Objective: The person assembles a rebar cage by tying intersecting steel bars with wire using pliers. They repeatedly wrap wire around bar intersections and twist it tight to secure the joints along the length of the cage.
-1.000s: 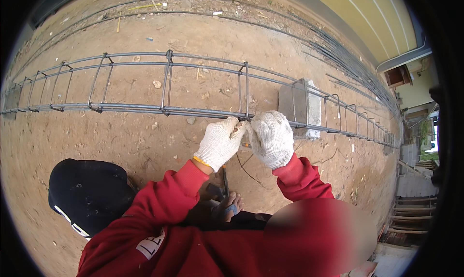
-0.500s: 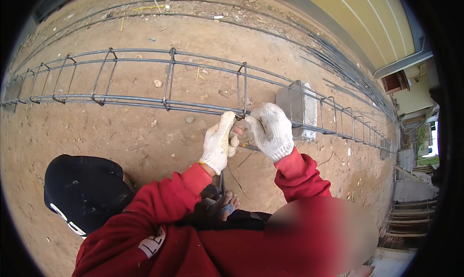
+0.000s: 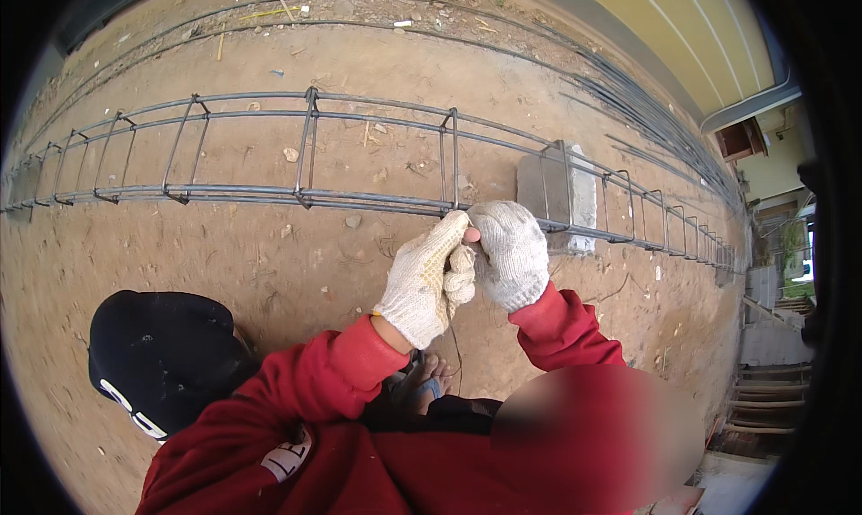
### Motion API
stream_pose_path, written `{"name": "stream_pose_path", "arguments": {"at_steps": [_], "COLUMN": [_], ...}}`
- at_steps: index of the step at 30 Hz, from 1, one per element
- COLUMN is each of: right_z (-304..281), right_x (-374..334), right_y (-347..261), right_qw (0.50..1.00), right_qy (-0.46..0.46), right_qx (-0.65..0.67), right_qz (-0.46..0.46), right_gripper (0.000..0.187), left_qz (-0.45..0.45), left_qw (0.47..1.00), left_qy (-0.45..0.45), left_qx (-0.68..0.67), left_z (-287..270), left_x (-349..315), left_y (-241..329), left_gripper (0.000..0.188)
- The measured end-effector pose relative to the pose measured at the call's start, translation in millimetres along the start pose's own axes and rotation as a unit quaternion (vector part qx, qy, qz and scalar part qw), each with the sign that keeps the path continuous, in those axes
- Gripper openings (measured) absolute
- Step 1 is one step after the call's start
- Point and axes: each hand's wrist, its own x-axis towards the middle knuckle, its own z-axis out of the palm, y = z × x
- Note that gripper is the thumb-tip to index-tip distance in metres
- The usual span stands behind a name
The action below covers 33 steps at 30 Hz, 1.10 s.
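Observation:
My left hand, in a white knit work glove, is closed with its thumb and fingers pinched together. A bare fingertip pokes out of a glove between the hands. Pressed close beside it, my right hand, gloved too, is curled closed. What the fingers pinch is too small or hidden to make out. Both hands are at the near lower bars of a long rebar cage, just below one of its square stirrups. A thin dark wire-like strand shows below my left hand.
A grey concrete block stands under the cage right of my hands. Loose steel bars lie along the far right, by a yellow and grey wall. Sandy ground holds small stones. Rounded black cloth is at lower left.
My left hand has turned and come slightly nearer, its fingers curling more. My right hand has closed further. The orange-marked rod seen below the hands is now hidden.

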Motion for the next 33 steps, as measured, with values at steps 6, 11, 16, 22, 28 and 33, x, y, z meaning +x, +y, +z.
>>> {"name": "stream_pose_path", "arguments": {"at_steps": [6, 11, 16, 22, 28, 33], "right_z": [-34.1, -56.2, -61.4, -74.9, -58.1, -51.9], "right_x": [8.7, 38.8, 77.1, 91.1, 74.0, 58.8], "right_y": [-19.1, -33.5, -52.4, -64.6, -74.1, -74.5], "right_qw": [0.923, 0.929, 0.944, 0.907, 0.905, 0.903], "right_qy": [0.045, -0.282, -0.283, -0.378, -0.381, -0.376], "right_qx": [0.177, 0.115, -0.088, -0.12, -0.054, -0.022], "right_qz": [0.338, 0.21, 0.147, 0.144, 0.179, 0.208], "right_gripper": [0.034, 0.046, 0.024, 0.018, 0.027, 0.018], "left_qz": [-0.131, -0.158, -0.099, -0.015, -0.039, -0.031], "left_qw": [0.932, 0.901, 0.92, 0.896, 0.876, 0.885], "left_qy": [-0.08, -0.139, -0.095, -0.257, -0.247, -0.254], "left_qx": [-0.328, -0.379, -0.366, -0.362, -0.412, -0.39], "left_z": [-7.0, -10.0, -11.4, -29.1, -31.9, -33.8], "left_x": [-12.7, -0.3, 32.7, 72.0, 72.6, 78.8], "left_y": [-43.0, -84.1, -96.9, -65.2, -64.4, -64.9], "left_gripper": [0.042, 0.04, 0.032, 0.04, 0.032, 0.018]}}
